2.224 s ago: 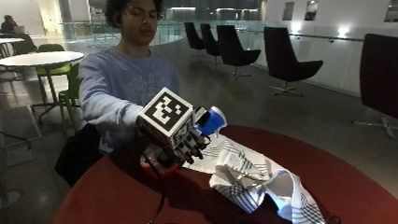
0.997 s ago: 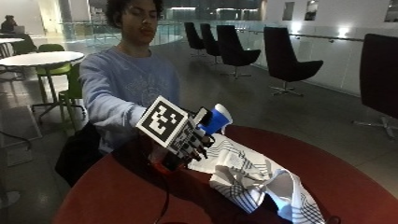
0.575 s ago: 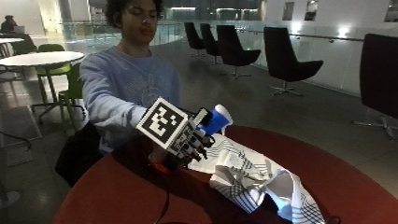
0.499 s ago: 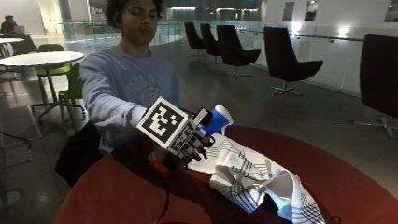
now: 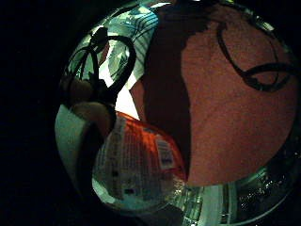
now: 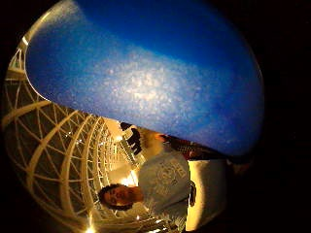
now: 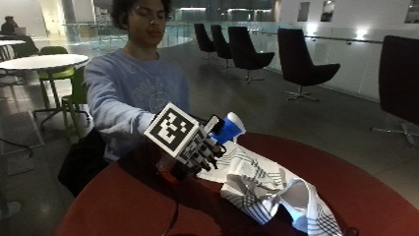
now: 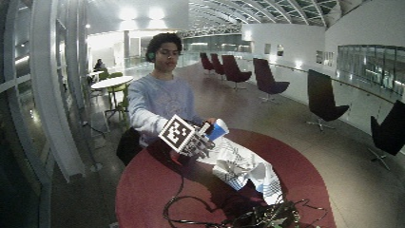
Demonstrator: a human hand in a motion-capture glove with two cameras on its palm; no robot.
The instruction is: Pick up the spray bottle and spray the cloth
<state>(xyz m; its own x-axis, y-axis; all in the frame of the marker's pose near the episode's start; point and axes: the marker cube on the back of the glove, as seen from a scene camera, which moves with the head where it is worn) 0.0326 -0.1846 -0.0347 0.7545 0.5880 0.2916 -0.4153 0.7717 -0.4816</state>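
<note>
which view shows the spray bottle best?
Outside view: spray bottle in the gloved right hand beside the cloth. Wide outside view shows it smaller; little finger palm view only its label, thumb palm view only blue.

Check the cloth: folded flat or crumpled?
Crumpled. The cloth lies bunched in ridges on the red table, beside the spray bottle.

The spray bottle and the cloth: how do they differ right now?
The spray bottle, blue-topped with an orange label, is held up in the gloved right hand; the cloth is white with dark stripes and lies crumpled on the red table. The bottle is rigid, the cloth soft and spread wider. Both sit over the same table.
</note>
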